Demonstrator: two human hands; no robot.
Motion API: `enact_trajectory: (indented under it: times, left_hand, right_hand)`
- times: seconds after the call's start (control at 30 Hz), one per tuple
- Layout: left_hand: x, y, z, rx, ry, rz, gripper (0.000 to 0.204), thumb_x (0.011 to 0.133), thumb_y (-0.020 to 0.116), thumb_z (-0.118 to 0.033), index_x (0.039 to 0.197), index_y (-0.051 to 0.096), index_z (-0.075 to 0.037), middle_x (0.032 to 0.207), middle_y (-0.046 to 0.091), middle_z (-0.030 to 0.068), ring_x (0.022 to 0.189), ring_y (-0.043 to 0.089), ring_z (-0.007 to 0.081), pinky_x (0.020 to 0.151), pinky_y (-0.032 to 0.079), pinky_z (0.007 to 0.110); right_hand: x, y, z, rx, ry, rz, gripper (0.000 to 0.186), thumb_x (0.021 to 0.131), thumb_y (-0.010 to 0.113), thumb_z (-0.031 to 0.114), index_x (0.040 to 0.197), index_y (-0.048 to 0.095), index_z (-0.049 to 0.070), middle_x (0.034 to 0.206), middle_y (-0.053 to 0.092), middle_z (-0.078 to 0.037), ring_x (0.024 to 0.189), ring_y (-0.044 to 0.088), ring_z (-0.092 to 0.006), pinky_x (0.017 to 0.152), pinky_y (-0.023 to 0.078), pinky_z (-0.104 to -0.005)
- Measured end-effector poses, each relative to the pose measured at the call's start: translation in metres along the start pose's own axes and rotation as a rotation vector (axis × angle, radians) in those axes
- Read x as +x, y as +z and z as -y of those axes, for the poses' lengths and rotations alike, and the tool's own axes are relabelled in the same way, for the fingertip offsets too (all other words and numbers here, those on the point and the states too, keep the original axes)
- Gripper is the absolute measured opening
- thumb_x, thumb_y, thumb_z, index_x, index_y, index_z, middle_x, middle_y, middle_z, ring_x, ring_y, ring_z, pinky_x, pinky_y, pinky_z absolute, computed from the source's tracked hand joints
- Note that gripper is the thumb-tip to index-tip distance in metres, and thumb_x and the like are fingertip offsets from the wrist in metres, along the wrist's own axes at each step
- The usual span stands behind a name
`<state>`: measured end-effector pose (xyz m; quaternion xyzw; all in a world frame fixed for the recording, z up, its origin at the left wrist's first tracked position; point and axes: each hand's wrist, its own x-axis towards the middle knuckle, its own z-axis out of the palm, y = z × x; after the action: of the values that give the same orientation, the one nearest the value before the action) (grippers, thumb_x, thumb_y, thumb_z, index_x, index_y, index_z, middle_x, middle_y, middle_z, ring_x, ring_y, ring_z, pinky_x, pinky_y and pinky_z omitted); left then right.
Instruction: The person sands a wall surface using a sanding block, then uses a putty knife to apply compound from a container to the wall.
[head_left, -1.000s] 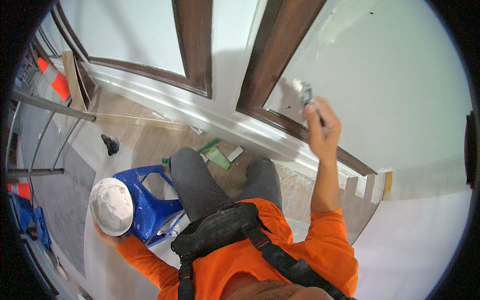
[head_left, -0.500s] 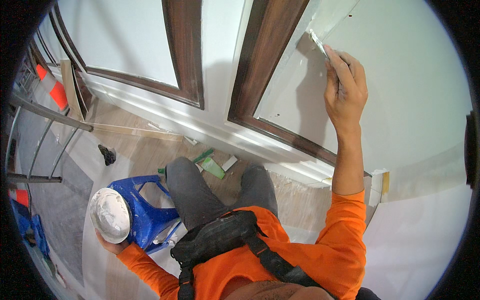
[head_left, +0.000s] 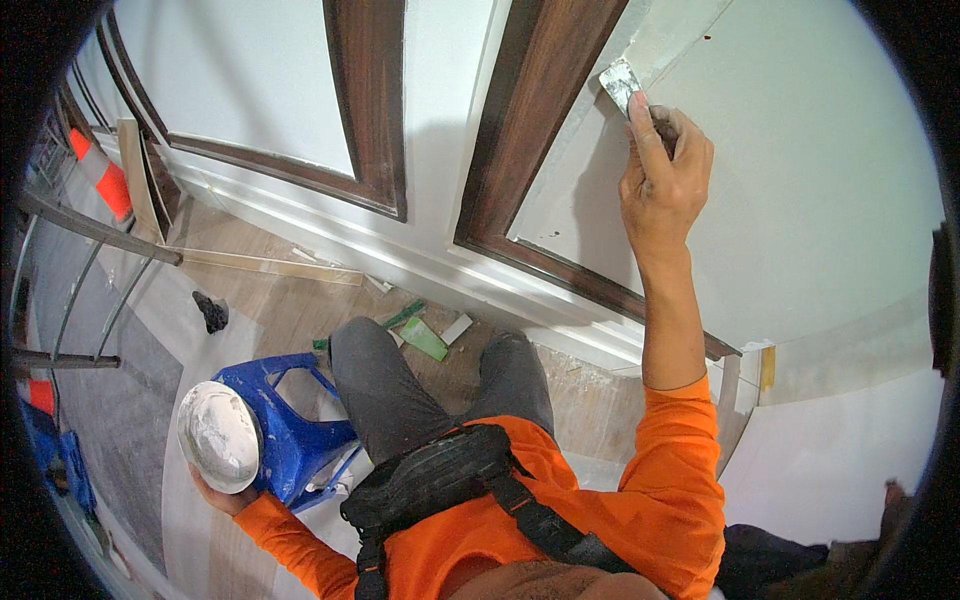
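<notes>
My right hand (head_left: 668,170) is raised to the pale wall panel (head_left: 790,200), closed around a small putty knife (head_left: 619,84). White filler smears its metal blade, which lies at the panel near the dark wooden moulding (head_left: 533,125). A lighter patch of filler runs up the panel beyond the blade. Down at the left, my left hand (head_left: 222,496) grips the near side of a round bowl (head_left: 217,438) coated inside with white filler. The bowl is tilted against or just above a blue plastic stool (head_left: 300,415); whether they touch is unclear.
Offcuts, including a green piece (head_left: 424,339), lie between my knees and the white skirting (head_left: 430,268). A black crumpled thing (head_left: 211,312) rests on the floor. Farther left are a metal rail (head_left: 100,232) and an orange-and-white cone (head_left: 102,174). Dark shapes (head_left: 800,560) appear at lower right.
My right hand has moved left and slightly down with the putty knife, whose blade now turns its flat face to view. The bowl is tilted a little more. Dark shapes have appeared at lower right.
</notes>
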<state>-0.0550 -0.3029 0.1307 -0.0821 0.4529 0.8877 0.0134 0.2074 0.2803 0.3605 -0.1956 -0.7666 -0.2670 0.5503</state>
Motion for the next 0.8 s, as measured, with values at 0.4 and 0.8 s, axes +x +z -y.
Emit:
enact_trajectory:
  times: [0.4,0.8]
  left_hand:
    - [-0.008,0.01,-0.005,-0.09,-0.074,0.109,0.07,0.108,0.041,-0.045,0.159,0.041,0.004,0.158,0.05,0.0249,0.143,0.054,0.0398,0.119,0.046,0.054]
    - [0.006,-0.008,-0.001,-0.076,-0.043,0.063,0.07,0.109,0.04,-0.046,0.159,0.041,0.003,0.159,0.049,0.0246,0.143,0.053,0.0403,0.12,0.045,0.055]
  right_hand:
    - [0.007,-0.028,-0.016,0.034,-0.131,0.201,0.059,0.077,0.074,-0.008,0.127,0.078,0.024,0.116,0.07,-0.007,0.095,0.065,-0.028,0.08,0.057,-0.0378]
    - [0.05,-0.039,-0.035,0.001,-0.276,0.196,0.063,0.074,0.074,-0.008,0.128,0.078,0.026,0.119,0.072,-0.006,0.098,0.066,-0.027,0.081,0.059,-0.0383]
